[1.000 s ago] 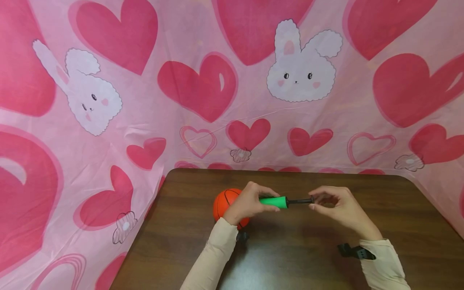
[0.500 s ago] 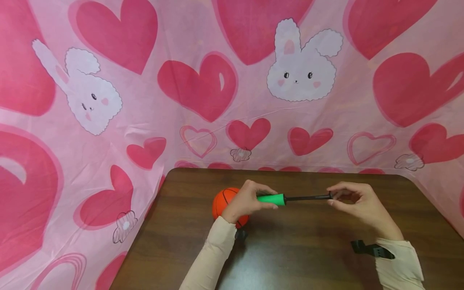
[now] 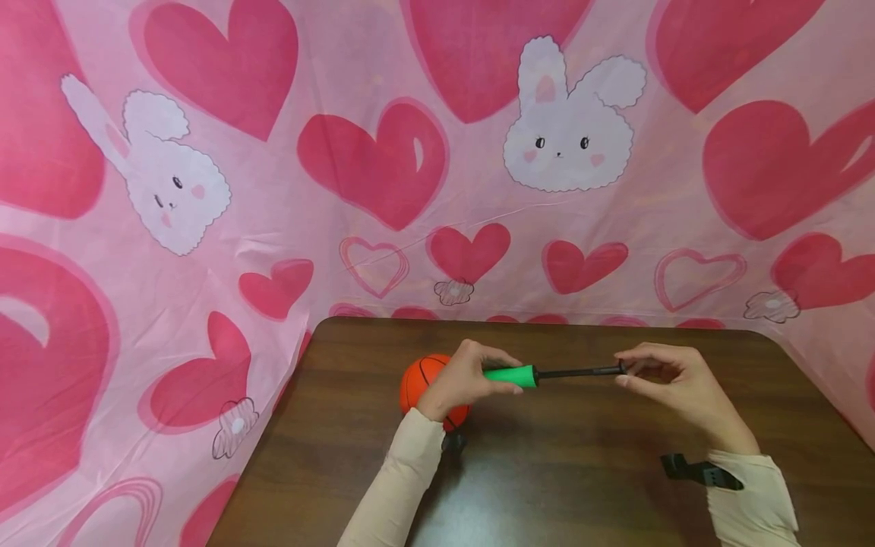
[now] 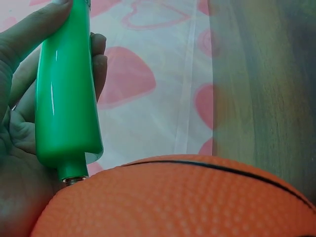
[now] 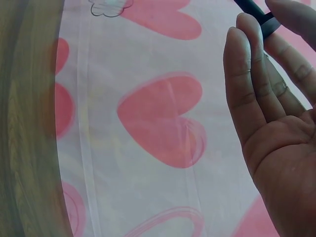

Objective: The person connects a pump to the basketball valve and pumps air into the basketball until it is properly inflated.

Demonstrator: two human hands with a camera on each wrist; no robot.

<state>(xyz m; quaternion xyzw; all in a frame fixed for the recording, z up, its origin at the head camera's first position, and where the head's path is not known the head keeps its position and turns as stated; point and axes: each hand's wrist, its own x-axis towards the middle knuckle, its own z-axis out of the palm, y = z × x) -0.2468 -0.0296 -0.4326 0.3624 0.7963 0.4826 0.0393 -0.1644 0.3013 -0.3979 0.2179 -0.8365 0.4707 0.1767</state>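
Observation:
A green hand pump point(image 3: 511, 376) lies level across the head view, its thin black rod point(image 3: 574, 373) drawn well out to the right. My left hand point(image 3: 461, 380) grips the green barrel, thumb on one side and fingers on the other. Between thumb and fingers, my right hand point(image 3: 673, 380) pinches the small black end point(image 3: 621, 368) of the rod. Next to the left hand is an orange ball point(image 3: 422, 380) with black lines, partly hidden by that hand. In the left wrist view the barrel's metal tip point(image 4: 74, 180) meets the ball point(image 4: 187, 202); whether it enters cannot be seen.
A brown wooden table point(image 3: 574, 486) lies under both hands. Pink cloth point(image 3: 478, 197) with hearts and rabbits hangs behind and to the left. Black wrist mounts point(image 3: 704, 471) are strapped at the sleeves.
Pinching the rod's end, my right hand has moved right, drawing more rod out of the barrel, then stayed almost still. The left hand and ball have barely shifted.

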